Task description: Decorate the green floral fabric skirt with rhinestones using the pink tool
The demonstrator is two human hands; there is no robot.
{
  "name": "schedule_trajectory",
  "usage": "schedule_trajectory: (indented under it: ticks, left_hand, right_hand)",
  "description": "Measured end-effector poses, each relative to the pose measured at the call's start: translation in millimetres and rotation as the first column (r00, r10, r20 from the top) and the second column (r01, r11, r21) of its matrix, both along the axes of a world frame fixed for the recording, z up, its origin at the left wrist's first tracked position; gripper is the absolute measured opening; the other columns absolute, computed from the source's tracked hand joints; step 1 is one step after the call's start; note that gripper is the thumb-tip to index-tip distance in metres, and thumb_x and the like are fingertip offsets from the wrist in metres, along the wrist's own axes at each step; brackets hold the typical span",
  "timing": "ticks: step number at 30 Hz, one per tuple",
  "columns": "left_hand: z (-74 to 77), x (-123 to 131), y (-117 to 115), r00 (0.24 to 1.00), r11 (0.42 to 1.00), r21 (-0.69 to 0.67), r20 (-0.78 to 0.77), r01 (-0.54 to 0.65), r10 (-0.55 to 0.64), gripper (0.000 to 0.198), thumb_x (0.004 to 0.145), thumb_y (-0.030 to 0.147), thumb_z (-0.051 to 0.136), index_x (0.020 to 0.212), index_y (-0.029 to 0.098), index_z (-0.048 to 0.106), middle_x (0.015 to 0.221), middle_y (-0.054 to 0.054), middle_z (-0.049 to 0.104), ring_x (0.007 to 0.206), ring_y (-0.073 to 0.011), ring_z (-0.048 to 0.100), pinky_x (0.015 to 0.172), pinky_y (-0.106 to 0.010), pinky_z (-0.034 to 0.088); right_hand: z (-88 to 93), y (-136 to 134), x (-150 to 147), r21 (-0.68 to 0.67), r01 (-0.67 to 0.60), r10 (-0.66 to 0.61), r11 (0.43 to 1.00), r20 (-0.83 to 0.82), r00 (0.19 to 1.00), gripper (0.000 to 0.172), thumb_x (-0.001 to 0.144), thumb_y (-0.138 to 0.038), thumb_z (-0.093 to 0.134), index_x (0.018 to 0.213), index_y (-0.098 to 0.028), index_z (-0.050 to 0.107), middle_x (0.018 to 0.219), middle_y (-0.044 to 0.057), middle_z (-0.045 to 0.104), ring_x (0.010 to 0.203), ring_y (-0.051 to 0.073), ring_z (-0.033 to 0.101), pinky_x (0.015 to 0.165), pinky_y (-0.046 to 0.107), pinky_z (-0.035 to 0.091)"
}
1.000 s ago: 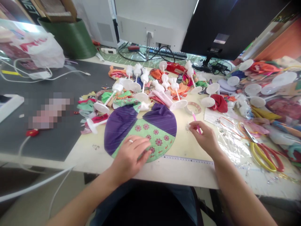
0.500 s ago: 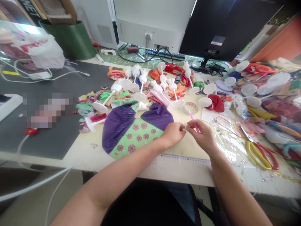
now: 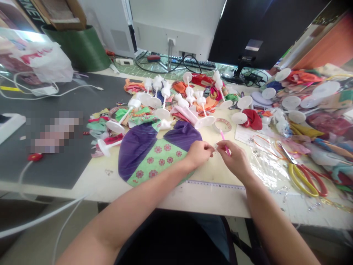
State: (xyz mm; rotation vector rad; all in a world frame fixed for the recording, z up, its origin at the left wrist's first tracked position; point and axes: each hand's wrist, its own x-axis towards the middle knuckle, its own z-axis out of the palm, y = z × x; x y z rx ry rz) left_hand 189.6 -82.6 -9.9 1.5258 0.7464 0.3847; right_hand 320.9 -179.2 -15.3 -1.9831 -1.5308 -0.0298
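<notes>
The step in hand seems to be sorting or picking up tiny pale bits (image 3: pixel 216 148) above the tabletop (image 3: pixel 193 201), back from its front edge. The right hand's (image 3: pixel 235 157) fingers are closed round a pink pen (image 3: pixel 223 137); the left hand's (image 3: pixel 200 153) fingers are bunched beside the bits, their grip unclear. Purple-and-green cloth (image 3: pixel 163 154) lies under the left forearm, near that edge. The next move calls for a light fingertip pinch.

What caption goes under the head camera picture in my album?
Left hand and right hand close together by the purple-green cloth, pink stick in the right.
</notes>
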Motion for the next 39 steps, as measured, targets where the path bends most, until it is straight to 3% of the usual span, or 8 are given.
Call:
schedule_trajectory:
  ticks: [7, 13, 21, 27, 30, 34, 39]
  left_hand:
    - [10.8, -13, 0, 0.996, 0.933, -0.359, 0.077, -0.008, 0.038, 0.016, 0.084, 0.014, 0.054, 0.077, 0.011, 0.068, 0.067, -0.003, 0.064, 0.048, -0.0053, 0.046, 0.042, -0.018, 0.03]
    - [14.2, -29, 0, 0.989, 0.817, -0.576, 0.104, -0.027, 0.106, 0.017, 0.087, 0.016, 0.054, 0.082, 0.009, 0.068, 0.071, -0.006, 0.066, 0.053, -0.0058, 0.054, 0.05, -0.017, 0.043]
    - [12.8, -45, -1, 0.971, 0.703, -0.71, 0.143, -0.035, 0.193, 0.016, 0.088, 0.014, 0.053, 0.082, 0.009, 0.067, 0.077, -0.01, 0.069, 0.065, -0.012, 0.065, 0.069, -0.024, 0.056]
    - [15.6, -64, -3, 0.944, 0.635, -0.767, 0.134, -0.093, 0.3, 0.018, 0.088, 0.008, 0.048, 0.088, 0.007, 0.066, 0.079, -0.011, 0.07, 0.066, -0.0132, 0.068, 0.07, -0.025, 0.057]
    - [16.3, -75, -4, 0.932, 0.608, -0.784, 0.115, -0.126, 0.342, 0.017, 0.087, 0.009, 0.048, 0.088, 0.007, 0.065, 0.08, -0.011, 0.07, 0.068, -0.0135, 0.069, 0.071, -0.024, 0.057]
    - [17.0, -87, -4, 0.925, 0.611, -0.78, 0.126, -0.13, 0.358, 0.016, 0.087, 0.008, 0.049, 0.086, 0.008, 0.065, 0.081, -0.011, 0.07, 0.07, -0.0135, 0.069, 0.073, -0.024, 0.057]
    - [16.3, -96, -5, 0.918, 0.617, -0.773, 0.127, -0.145, 0.375, 0.018, 0.087, 0.009, 0.048, 0.083, 0.008, 0.065, 0.08, -0.01, 0.069, 0.069, -0.0126, 0.068, 0.071, -0.022, 0.057]
  right_hand:
    - [-5.8, 0, 3, 0.018, 0.013, -0.014, 1.0, 0.087, 0.996, 0.02, 0.086, -0.025, 0.048, 0.097, -0.022, 0.064, 0.088, 0.006, 0.073, 0.081, 0.023, 0.067, 0.073, 0.037, 0.052]
    - [-6.1, 0, 2, 0.044, -0.018, 0.012, 0.999, 0.12, 0.993, 0.023, 0.087, -0.023, 0.049, 0.106, -0.022, 0.062, 0.09, 0.005, 0.073, 0.084, 0.023, 0.067, 0.076, 0.038, 0.052]
    - [-1.2, 0, -1, 0.129, -0.007, 0.0, 0.992, 0.057, 0.998, 0.026, 0.094, -0.031, 0.045, 0.112, -0.023, 0.062, 0.091, 0.006, 0.073, 0.087, 0.022, 0.066, 0.079, 0.038, 0.051]
    - [1.7, -1, -3, 0.168, -0.017, 0.008, 0.986, 0.05, 0.999, 0.026, 0.093, -0.031, 0.048, 0.109, -0.021, 0.066, 0.095, 0.008, 0.069, 0.082, 0.02, 0.064, 0.074, 0.036, 0.051]
    - [1.2, -2, -4, 0.201, -0.006, -0.003, 0.98, 0.043, 0.999, 0.023, 0.091, -0.031, 0.052, 0.103, -0.021, 0.068, 0.092, 0.007, 0.069, 0.083, 0.02, 0.064, 0.078, 0.038, 0.051]
    - [-0.3, -2, -6, 0.189, 0.06, -0.024, 0.98, -0.186, 0.982, 0.021, 0.088, -0.035, 0.056, 0.098, -0.021, 0.069, 0.085, 0.006, 0.07, 0.08, 0.02, 0.066, 0.078, 0.04, 0.054]
    - [-1.7, 1, -7, 0.19, 0.11, 0.003, 0.976, -0.511, 0.86, 0.022, 0.082, -0.035, 0.064, 0.096, -0.02, 0.069, 0.076, 0.003, 0.069, 0.069, 0.017, 0.067, 0.07, 0.037, 0.056]
